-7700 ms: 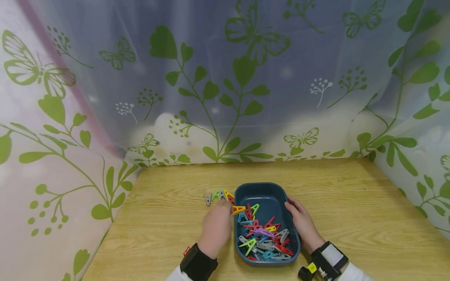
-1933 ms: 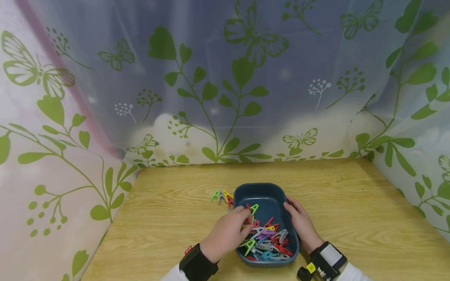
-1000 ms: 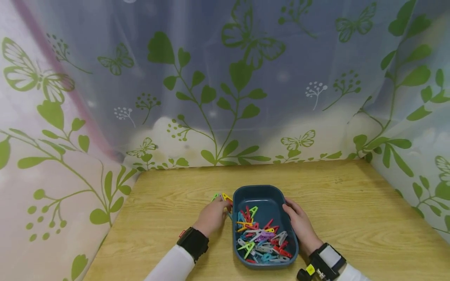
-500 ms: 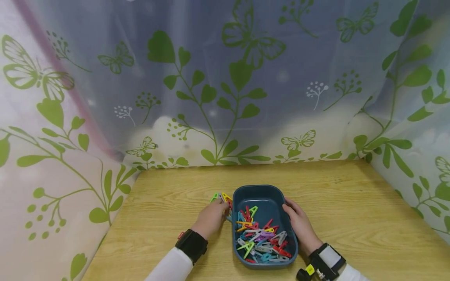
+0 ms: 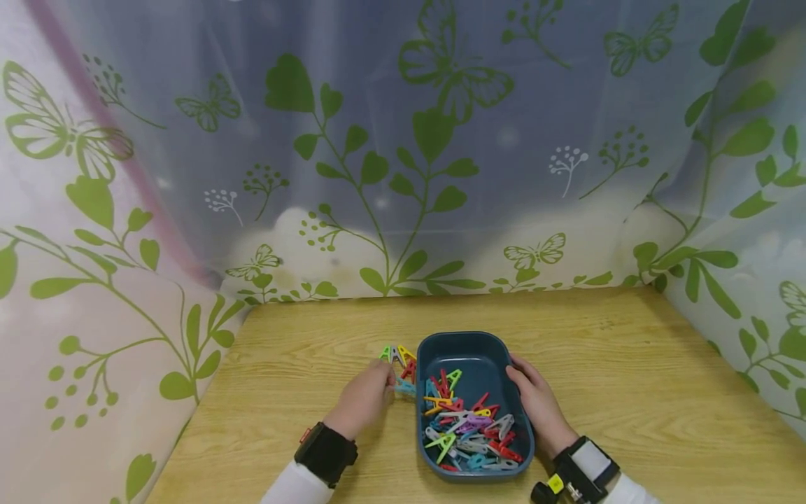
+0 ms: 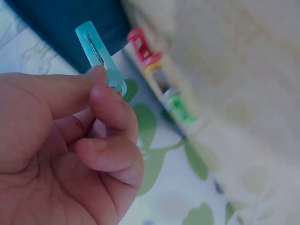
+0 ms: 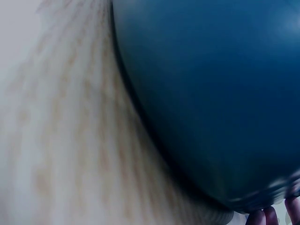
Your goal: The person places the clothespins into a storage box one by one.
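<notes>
Left of the dark blue plastic bin (image 5: 466, 343), my left hand (image 5: 362, 399) pinches a light blue clothespin (image 5: 405, 386) between thumb and index finger. The left wrist view shows this clothespin (image 6: 99, 54) with its metal spring, its lower end among the fingertips. My right hand (image 5: 540, 406) holds the bin's right side, thumb at the rim; in the right wrist view some fingertips (image 7: 269, 216) touch its outer wall. Inside the bin lies a loose heap of clothespins (image 5: 469, 423) in several colours, mostly toward the near end.
Beside the bin's left wall, a red clothespin (image 5: 408, 369), a yellow one (image 5: 406, 352), a grey one (image 5: 396, 355) and a green one (image 5: 385, 353) lie on the wooden table (image 5: 302, 350). A patterned curtain (image 5: 378, 175) encloses the back and sides.
My left hand released a yellow-orange clothespin into the bin and went back left. It now pinches the light blue clothespin and has drawn slightly left. My right hand stays at the bin.
</notes>
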Available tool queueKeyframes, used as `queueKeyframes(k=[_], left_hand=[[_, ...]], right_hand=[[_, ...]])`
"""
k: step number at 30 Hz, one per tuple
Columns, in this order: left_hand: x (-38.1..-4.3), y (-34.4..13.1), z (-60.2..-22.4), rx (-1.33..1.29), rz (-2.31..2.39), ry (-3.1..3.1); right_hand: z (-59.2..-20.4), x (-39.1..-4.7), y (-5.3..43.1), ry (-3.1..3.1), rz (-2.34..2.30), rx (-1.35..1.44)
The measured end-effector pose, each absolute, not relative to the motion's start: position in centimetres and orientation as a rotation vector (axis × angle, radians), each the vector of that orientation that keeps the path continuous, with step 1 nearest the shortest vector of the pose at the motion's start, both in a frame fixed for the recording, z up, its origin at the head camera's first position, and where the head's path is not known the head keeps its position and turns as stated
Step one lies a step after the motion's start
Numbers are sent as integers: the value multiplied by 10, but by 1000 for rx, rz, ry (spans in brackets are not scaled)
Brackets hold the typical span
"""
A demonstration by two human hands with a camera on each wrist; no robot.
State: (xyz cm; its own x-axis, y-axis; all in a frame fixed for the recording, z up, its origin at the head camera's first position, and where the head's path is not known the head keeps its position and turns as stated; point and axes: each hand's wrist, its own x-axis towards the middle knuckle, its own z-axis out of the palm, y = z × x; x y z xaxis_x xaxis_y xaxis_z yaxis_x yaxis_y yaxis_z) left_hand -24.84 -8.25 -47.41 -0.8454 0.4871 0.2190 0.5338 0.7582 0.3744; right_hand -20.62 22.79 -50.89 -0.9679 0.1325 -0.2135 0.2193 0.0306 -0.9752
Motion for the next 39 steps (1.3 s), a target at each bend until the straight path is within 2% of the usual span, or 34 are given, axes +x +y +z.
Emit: queueKeyframes(k=[7, 13, 28, 39], left_hand=[[-244, -87, -454, -695, -564, -2756], [-228, -72, -435, -709, -530, -2742], [-169, -13, -430, -1068, -349, -2784], [-160, 5, -440, -1195, -359, -2808]], right_hand=[[-509, -206, 229, 2215, -2101, 378], [-510, -206, 229, 2220, -2107, 370], [-508, -205, 228, 2211, -2117, 373], [-508, -205, 227, 2235, -2101, 387]])
